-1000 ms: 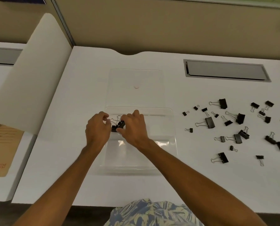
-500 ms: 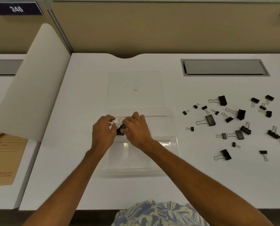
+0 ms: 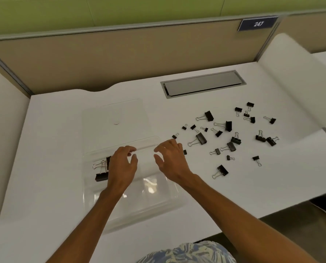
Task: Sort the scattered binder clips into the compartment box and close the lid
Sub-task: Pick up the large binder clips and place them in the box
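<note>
A clear plastic compartment box [image 3: 150,204] lies open on the white desk, its flat lid [image 3: 116,118] folded back behind it. Two large black binder clips [image 3: 101,170] rest in the box's far left compartment, partly hidden by my left hand [image 3: 122,166]. That hand hovers over the box with its fingers apart and nothing in it. My right hand [image 3: 170,160] is over the box's far right corner, also spread and holding nothing. Several black binder clips [image 3: 228,133] of mixed sizes lie scattered on the desk to the right.
A grey cable hatch [image 3: 202,84] is set into the desk [image 3: 50,149] behind the clips. A beige partition wall runs along the back with a number plate [image 3: 258,23]. White curved dividers [image 3: 295,82] stand at both sides. The desk's front edge drops off at lower right.
Both hands have let go of the clips they held together over the left compartment and have spread apart. The right hand has shifted right. The view has swung to the right.
</note>
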